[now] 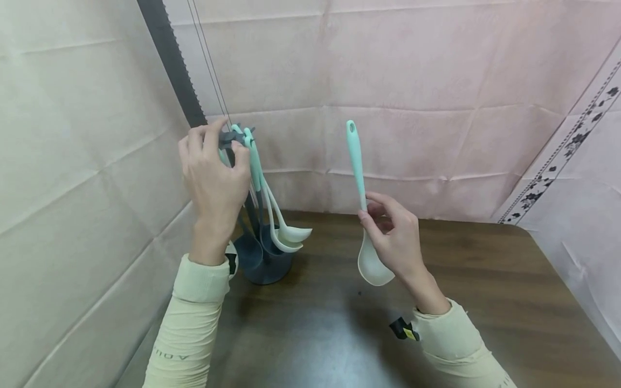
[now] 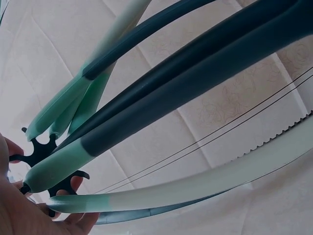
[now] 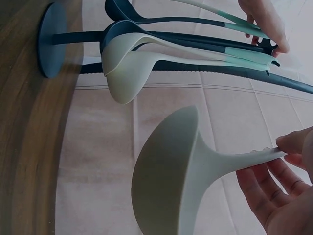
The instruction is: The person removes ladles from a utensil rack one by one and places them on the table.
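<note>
My right hand (image 1: 395, 234) pinches a white ladle (image 1: 375, 264) by its shaft, between thumb and fingers. The ladle is upright, its mint-green handle pointing up and its bowl at the bottom, above the table. In the right wrist view the ladle's bowl (image 3: 164, 181) fills the lower middle. At the left, my left hand (image 1: 213, 172) grips the hooked top of a dark utensil stand (image 1: 267, 272). From its hooks (image 2: 46, 149) hang several mint-handled utensils, among them white ladles (image 1: 293, 233) and dark ladles (image 3: 120, 36). The left palm partly hides the stand's top in the head view.
The stand's round base rests on a brown wooden table (image 1: 310, 334). Behind it hangs a creased pale cloth (image 1: 412, 70), and another pale cloth covers the left side (image 1: 77, 161). A patterned border (image 1: 567, 151) runs down at the right.
</note>
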Available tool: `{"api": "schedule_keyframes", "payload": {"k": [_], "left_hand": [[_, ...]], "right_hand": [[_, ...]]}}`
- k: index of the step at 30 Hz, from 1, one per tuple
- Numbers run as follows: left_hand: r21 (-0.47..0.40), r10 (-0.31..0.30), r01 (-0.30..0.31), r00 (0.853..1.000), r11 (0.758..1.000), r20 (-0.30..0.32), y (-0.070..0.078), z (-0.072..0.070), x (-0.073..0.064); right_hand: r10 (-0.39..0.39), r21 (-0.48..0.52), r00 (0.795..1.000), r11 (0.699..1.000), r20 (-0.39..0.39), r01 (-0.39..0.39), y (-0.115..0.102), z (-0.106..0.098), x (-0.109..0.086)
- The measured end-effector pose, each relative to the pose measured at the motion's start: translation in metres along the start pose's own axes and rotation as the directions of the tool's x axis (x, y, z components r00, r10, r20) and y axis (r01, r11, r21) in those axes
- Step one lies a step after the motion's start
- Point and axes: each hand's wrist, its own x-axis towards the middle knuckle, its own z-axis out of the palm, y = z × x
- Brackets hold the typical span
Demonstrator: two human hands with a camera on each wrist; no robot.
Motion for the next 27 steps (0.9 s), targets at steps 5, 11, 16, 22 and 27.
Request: {"api": "schedule_keyframes", "payload": {"k": [5,11,16,22,27], "left_hand": [[-0.001,-0.003,0.003,1.000,1.000,-0.009,0.001,0.000,0.000],[0.003,-0.005,0.005,1.000,1.000,-0.012,0.000,0.000,-0.001],[0.003,-0.004,0.004,1.000,1.000,-0.015,0.000,0.001,-0.001],[0.003,-0.008,0.008,1.000,1.000,-0.011,0.001,0.000,0.000],[0.005,-0.014,0.014,1.000,1.000,-0.004,0.001,0.000,-0.001]], "right_hand": [[0.011,0.004,1.000,1.000,-0.002,-0.011,0.002,-0.005,-0.002],[0.025,-0.001,1.000,1.000,-0.010,-0.025,0.005,-0.013,-0.004],[0.034,-0.019,0.999,0.999,-0.018,-0.035,0.006,-0.020,-0.004],[0.039,-0.039,0.999,0.998,-0.012,-0.040,0.006,-0.026,-0.003],[0.057,-0.056,0.998,0.997,-0.016,-0.057,0.006,-0.031,-0.004]]}}
